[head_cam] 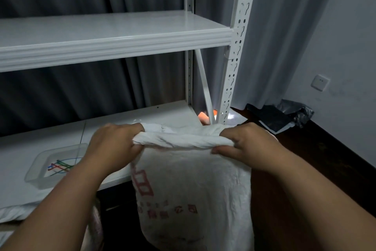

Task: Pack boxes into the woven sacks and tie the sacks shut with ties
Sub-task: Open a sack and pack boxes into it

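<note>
A white woven sack with red printing hangs in front of the lower shelf, its top rolled into a thick band. My left hand grips the left end of that rolled top and my right hand grips the right end, fingers curled round the fabric. The sack's contents are hidden. A clear plastic tray on the lower shelf to the left holds several coloured ties. No box is visible.
A white metal rack has an upper shelf and a lower shelf, with a slotted upright at right. Dark curtains hang behind. A black bag lies on the dark floor by the wall. More white sacking lies at lower left.
</note>
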